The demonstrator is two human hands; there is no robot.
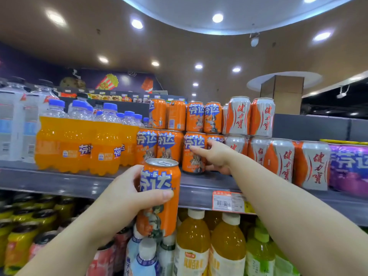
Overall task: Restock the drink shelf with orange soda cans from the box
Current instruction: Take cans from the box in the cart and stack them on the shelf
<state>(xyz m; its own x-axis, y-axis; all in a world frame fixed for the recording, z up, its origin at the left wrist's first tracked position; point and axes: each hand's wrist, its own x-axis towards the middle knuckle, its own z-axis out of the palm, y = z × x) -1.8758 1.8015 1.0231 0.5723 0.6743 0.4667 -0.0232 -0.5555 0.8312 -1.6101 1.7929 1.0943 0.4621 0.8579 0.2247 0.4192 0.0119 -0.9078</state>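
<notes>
My left hand [127,194] grips an upright orange soda can [159,198] in front of the grey shelf edge [195,191], below the stocked row. My right hand [215,156] reaches onto the shelf, with the index finger touching the front of a standing orange can [192,154] and the thumb low beside its base. Several more orange cans [187,116] stand in two stacked tiers behind and left of that can. No box is in view.
Orange soda bottles [79,144] in shrink wrap fill the shelf's left. Silver-and-orange cans [278,156] and purple cans [348,168] stand to the right. A price tag [228,202] hangs on the shelf edge. Juice bottles [211,244] crowd the shelf below.
</notes>
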